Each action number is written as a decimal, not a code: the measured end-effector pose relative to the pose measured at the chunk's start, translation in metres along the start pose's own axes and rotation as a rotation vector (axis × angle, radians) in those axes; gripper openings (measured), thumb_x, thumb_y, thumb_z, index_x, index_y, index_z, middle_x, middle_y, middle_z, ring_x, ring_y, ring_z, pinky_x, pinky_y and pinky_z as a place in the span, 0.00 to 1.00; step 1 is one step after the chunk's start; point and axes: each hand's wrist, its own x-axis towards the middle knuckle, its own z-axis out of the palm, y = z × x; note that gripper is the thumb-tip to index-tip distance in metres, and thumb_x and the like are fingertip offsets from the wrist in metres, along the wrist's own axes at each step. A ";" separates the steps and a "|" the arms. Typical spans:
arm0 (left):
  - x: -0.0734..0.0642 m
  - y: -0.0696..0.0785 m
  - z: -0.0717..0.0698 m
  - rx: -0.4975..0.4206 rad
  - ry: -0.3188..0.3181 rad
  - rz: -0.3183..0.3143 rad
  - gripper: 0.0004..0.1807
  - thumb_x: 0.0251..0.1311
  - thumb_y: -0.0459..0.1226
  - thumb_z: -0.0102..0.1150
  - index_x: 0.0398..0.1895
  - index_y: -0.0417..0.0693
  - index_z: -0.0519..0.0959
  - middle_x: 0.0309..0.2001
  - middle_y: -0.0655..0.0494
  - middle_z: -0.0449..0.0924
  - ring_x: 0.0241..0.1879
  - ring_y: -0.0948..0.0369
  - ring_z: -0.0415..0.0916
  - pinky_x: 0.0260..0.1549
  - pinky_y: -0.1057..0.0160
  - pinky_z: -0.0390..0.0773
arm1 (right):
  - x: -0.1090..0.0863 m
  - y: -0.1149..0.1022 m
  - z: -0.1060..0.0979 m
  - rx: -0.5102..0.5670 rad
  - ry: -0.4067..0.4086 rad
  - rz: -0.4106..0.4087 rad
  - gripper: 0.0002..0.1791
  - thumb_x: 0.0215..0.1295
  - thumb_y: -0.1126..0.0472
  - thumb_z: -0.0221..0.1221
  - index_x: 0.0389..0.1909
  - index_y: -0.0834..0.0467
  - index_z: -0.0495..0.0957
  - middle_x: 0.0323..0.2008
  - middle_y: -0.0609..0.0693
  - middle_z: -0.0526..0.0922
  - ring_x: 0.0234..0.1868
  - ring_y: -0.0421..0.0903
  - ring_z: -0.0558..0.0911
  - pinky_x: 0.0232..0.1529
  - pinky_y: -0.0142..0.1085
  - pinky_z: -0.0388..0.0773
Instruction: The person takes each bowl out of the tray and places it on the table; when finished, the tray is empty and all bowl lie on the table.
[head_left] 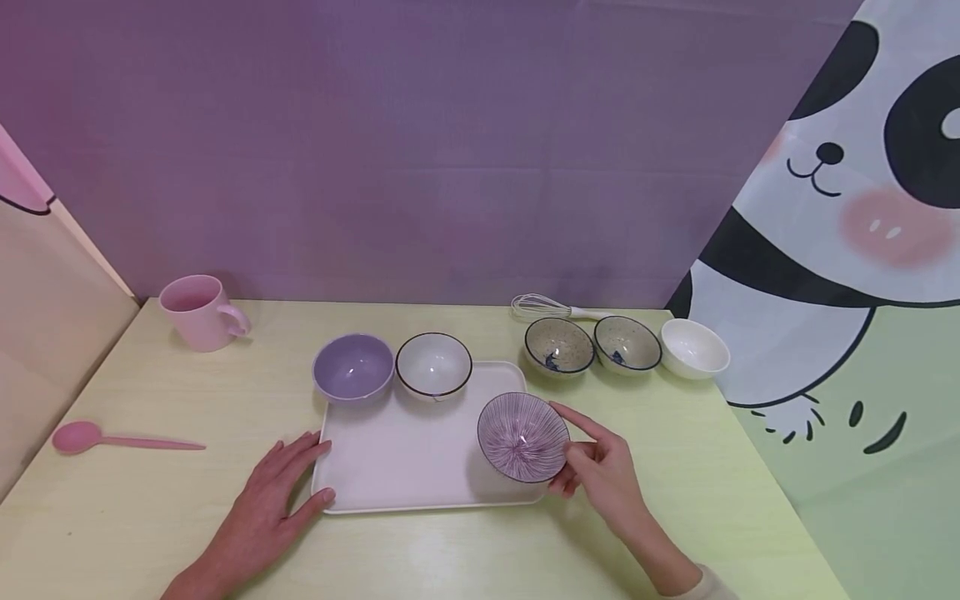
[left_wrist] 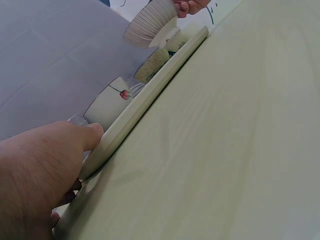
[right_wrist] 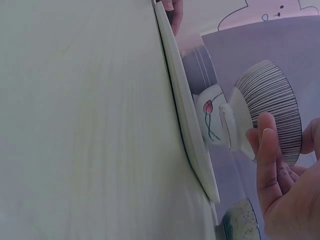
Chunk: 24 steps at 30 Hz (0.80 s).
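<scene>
My right hand (head_left: 603,475) pinches the rim of a purple-striped bowl (head_left: 522,437) and holds it above the right part of a white rectangular tray (head_left: 420,475). In the right wrist view, the striped bowl (right_wrist: 267,100) is raised off the tray, its foot showing. At the tray's left edge, my left hand (head_left: 270,500) rests with fingers and thumb spread, touching the rim. A purple bowl (head_left: 353,368) and a white bowl (head_left: 434,367) with a dark rim stand side by side at the tray's back left. The left wrist view shows a red flower on the white bowl (left_wrist: 107,105).
Two speckled bowls (head_left: 559,347) and a plain white bowl (head_left: 694,349) stand in a row at the back right, with a whisk (head_left: 543,307) behind them. To the left are a pink mug (head_left: 197,312) and a pink spoon (head_left: 78,437). A purple cloth (head_left: 390,150) hangs behind the table.
</scene>
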 end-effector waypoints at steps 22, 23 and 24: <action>0.000 0.001 -0.001 -0.002 -0.011 -0.003 0.33 0.71 0.42 0.75 0.76 0.45 0.78 0.76 0.40 0.77 0.75 0.36 0.70 0.84 0.75 0.38 | -0.004 0.007 -0.046 0.018 0.175 0.036 0.30 0.75 0.77 0.48 0.76 0.64 0.77 0.21 0.58 0.88 0.17 0.47 0.87 0.18 0.35 0.86; 0.000 0.001 -0.001 -0.001 -0.010 -0.003 0.33 0.71 0.42 0.75 0.76 0.45 0.78 0.76 0.40 0.77 0.75 0.36 0.70 0.84 0.75 0.38 | -0.004 0.008 -0.048 0.017 0.181 0.039 0.30 0.76 0.77 0.48 0.76 0.64 0.77 0.20 0.57 0.88 0.17 0.47 0.87 0.18 0.35 0.86; 0.000 0.001 -0.001 0.001 -0.009 -0.003 0.32 0.71 0.42 0.75 0.76 0.45 0.78 0.76 0.40 0.77 0.75 0.36 0.70 0.84 0.75 0.38 | -0.004 0.009 -0.050 0.019 0.187 0.041 0.30 0.76 0.77 0.48 0.76 0.63 0.77 0.20 0.57 0.88 0.17 0.47 0.87 0.18 0.35 0.86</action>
